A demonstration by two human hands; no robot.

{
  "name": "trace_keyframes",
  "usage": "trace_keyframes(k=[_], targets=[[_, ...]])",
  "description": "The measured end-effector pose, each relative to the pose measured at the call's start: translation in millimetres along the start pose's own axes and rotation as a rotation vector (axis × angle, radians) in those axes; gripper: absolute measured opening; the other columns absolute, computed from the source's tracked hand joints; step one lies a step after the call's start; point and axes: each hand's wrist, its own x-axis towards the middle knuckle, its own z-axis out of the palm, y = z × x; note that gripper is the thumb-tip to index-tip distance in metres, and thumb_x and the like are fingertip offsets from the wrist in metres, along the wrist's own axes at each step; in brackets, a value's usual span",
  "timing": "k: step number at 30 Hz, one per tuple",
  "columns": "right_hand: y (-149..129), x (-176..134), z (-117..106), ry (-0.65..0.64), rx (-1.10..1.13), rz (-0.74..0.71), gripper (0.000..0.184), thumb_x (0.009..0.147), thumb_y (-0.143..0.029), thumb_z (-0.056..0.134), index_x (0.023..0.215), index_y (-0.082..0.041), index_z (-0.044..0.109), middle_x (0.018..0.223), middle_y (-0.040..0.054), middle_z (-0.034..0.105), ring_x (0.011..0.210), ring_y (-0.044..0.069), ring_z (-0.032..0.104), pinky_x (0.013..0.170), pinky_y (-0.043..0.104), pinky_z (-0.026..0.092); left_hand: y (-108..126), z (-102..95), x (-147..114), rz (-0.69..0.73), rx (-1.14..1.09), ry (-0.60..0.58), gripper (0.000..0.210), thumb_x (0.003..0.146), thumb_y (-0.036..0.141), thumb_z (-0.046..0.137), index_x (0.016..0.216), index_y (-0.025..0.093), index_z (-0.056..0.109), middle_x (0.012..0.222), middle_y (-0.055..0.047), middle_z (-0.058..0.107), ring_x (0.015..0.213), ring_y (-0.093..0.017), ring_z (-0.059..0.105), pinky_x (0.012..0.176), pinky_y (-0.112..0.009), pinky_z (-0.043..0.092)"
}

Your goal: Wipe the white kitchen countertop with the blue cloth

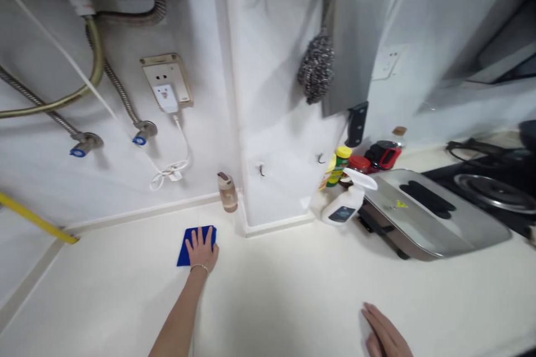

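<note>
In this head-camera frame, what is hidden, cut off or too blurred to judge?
- Blue cloth: the left hand lies flat on it and covers its right part.
- Right hand: cut off by the bottom edge; only part rests on the counter.
- Spray bottle label: too small and blurred to read.
- Jars behind the spray bottle: partly hidden by it, contents unclear.
- Stove: cut off by the right edge.

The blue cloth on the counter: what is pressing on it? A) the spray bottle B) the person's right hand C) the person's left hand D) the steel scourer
C: the left hand lies flat, fingers spread, on the blue cloth; the right hand rests apart on the bare counter.
</note>
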Motion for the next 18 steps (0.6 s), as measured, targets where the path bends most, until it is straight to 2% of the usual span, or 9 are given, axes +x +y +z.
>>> trace_keyframes(k=[4, 8, 12, 18], targets=[[-12.8, 1.7, -5.8, -0.016, -0.008, 0.012, 0.049, 0.089, -0.033, 0.047, 0.139, -0.031, 0.043, 0.144, 0.0054, 0.046, 0.13, 0.031, 0.047, 0.107, 0.058, 0.046, -4.8, -9.0, -48.5, -0.023, 0.02, 0.003, 0.058, 0.089, 0.03, 0.039, 0.147, 0.024, 0.031, 0.157, -0.016, 0.029, 0.145, -0.038, 0.02, 0.116, -0.06, 0.016], [-17.9, 4.7, -11.3, -0.027, -0.014, 0.008, 0.048, 0.091, -0.03, 0.044, 0.139, -0.028, 0.041, 0.144, 0.0072, 0.046, 0.13, 0.029, 0.045, 0.108, 0.057, 0.044, -3.8, -12.6, -103.9, -0.051, 0.049, 0.013, 0.057, 0.09, 0.032, 0.039, 0.146, 0.025, 0.032, 0.158, -0.014, 0.029, 0.146, -0.036, 0.02, 0.116, -0.058, 0.018], [-13.0, 3.4, -12.5, -0.027, 0.007, -0.022, 0.049, 0.092, -0.03, 0.042, 0.14, -0.026, 0.039, 0.143, 0.0095, 0.046, 0.129, 0.029, 0.046, 0.106, 0.057, 0.045, 6.4, -19.0, -159.0, -0.085, 0.088, 0.028, 0.057, 0.09, 0.032, 0.038, 0.146, 0.025, 0.033, 0.158, -0.013, 0.029, 0.146, -0.035, 0.02, 0.117, -0.058, 0.018], [-7.7, 0.6, -10.6, 0.007, 0.069, -0.08, 0.048, 0.092, -0.033, 0.042, 0.139, -0.024, 0.039, 0.141, 0.0117, 0.047, 0.128, 0.031, 0.046, 0.105, 0.059, 0.044, 24.6, -32.9, -232.5, -0.113, 0.103, -0.019, 0.058, 0.088, 0.031, 0.04, 0.145, 0.026, 0.034, 0.158, -0.012, 0.03, 0.147, -0.034, 0.018, 0.118, -0.057, 0.017]])
